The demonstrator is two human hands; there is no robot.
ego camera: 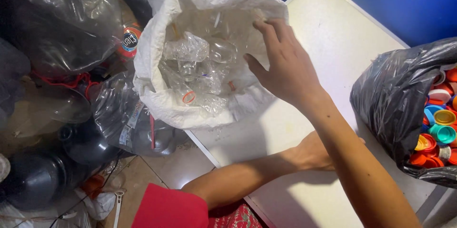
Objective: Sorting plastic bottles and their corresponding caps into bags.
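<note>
1. Head view, looking down: your right hand (pixel 285 66) is up at the far-middle of the frame, right over the mouth of the white woven sack (pixel 157 66).
2. Fingers are spread and loose, not closed on anything; fingertips sit at the sack's far-right rim, touching or just off it, can't tell which.
3. Inside the sack: crushed clear plastic bottles (pixel 200 66), piled approx. to mid-depth, one w/ an orange neck ring on the near side.
4. Sack sits on the far-left corner of the white table (pixel 342 42), its left side hanging past the table edge.
5. Your left hand (pixel 319 149) is near-centre, lying on the table, mostly hidden under your right forearm, so can't tell if those fingers are open or curled.
6. Right edge: black plastic bag (pixel 395 104) on the table, open, full of bottle caps (pixel 440 128) in orange, red, teal, yellow, blue. Well apart from both hands.
7. Left side, off the table: big dark and clear bags of bottles (pixel 62 28) heaped on the floor, right beside the sack.
8. Near-bottom centre: your red sleeve (pixel 171 209).
</note>
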